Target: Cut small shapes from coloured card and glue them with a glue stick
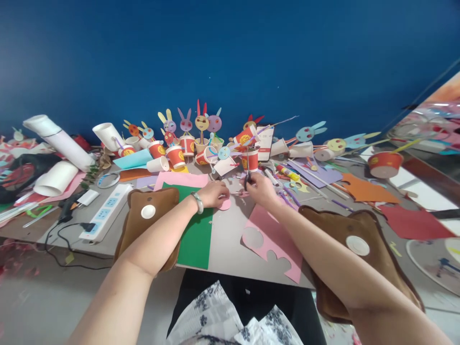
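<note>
My left hand [214, 193], with a pale bangle at the wrist, is closed at the fingertips on a small pink paper circle [224, 205] near the middle of the table. Black-handled scissors [247, 180] are gripped in my right hand [262, 188]; their blades are hard to make out against the clutter. Under my right forearm lies a pink sheet [271, 235] with round holes cut from it. A green sheet [196, 239] and another pink sheet [181, 179] lie beside my left hand.
Paper rabbits on red cups [187, 145] line the back by the blue wall, with a phone [265, 143] among them. Brown cushion-like bags [149, 225] lie under both forearms. A power strip [108, 213] is at left; orange paper [366, 188] is at right.
</note>
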